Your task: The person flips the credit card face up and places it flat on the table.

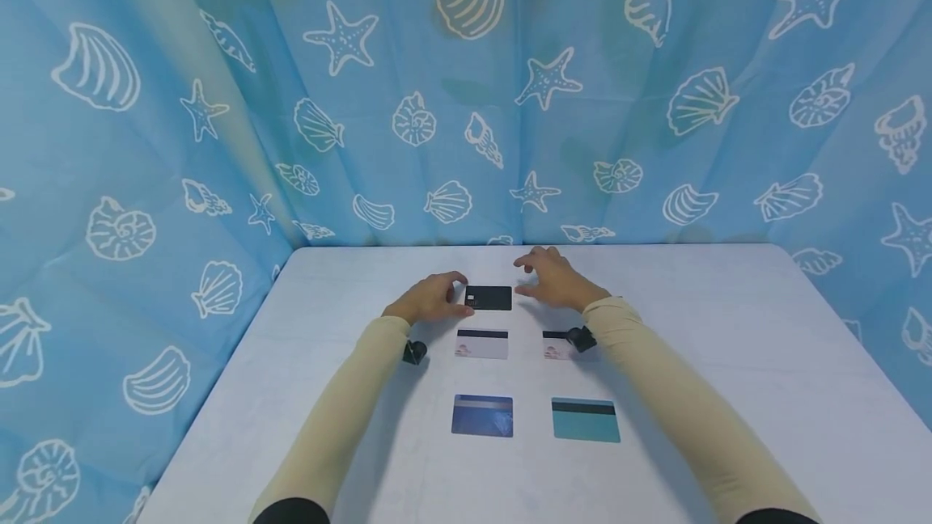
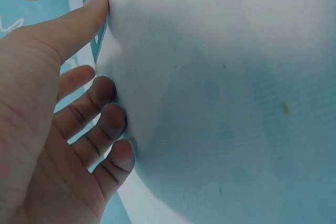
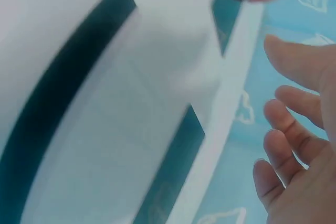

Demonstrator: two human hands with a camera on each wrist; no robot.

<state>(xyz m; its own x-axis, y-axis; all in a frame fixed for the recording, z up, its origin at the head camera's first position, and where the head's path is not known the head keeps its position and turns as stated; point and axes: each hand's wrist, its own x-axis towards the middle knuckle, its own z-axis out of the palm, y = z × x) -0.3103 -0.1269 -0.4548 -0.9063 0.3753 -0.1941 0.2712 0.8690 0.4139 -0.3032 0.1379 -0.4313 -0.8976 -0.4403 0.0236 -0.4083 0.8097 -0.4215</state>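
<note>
Black chip card (image 1: 491, 298) on white desk (image 1: 728, 306); left hand (image 1: 432, 298) grip pinching its left end. Right hand (image 1: 558, 280) grip spread, just beside its right end.

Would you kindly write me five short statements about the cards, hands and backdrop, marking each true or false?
1. The black card lies between the left hand and the right hand. True.
2. In the head view, the blue card lies left of the teal card. True.
3. The right hand grips the teal card. False: it holds nothing.
4. The curtain is patterned in white. True.
5. The teal card is nearer the curtain than the black card. False: the black card is nearer.
</note>
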